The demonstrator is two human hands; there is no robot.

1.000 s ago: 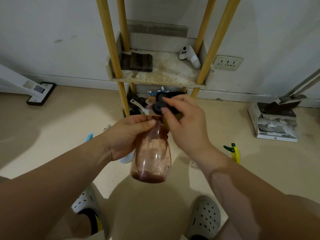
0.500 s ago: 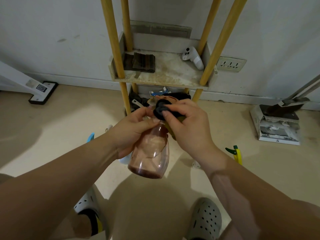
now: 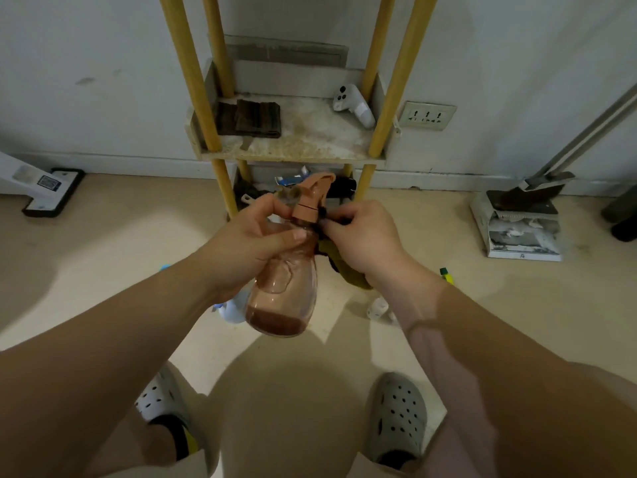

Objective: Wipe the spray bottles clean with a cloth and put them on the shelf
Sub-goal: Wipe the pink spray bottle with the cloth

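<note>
- The left hand holds the bottle up over the floor, in front of the shelf; its fingers are curled round the shoulder below the spray head.
- The right hand pinches a dark cloth against the bottle's neck, fingers clamped on it.
- A controller and a folded rag lie on the shelf.
- A yellow-green bottle lies on the floor.

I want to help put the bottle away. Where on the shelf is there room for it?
The shelf is bare in the middle and along the front, between the dark cloths on the left and the white controller at the back right. Underneath is crowded with clutter.
</note>
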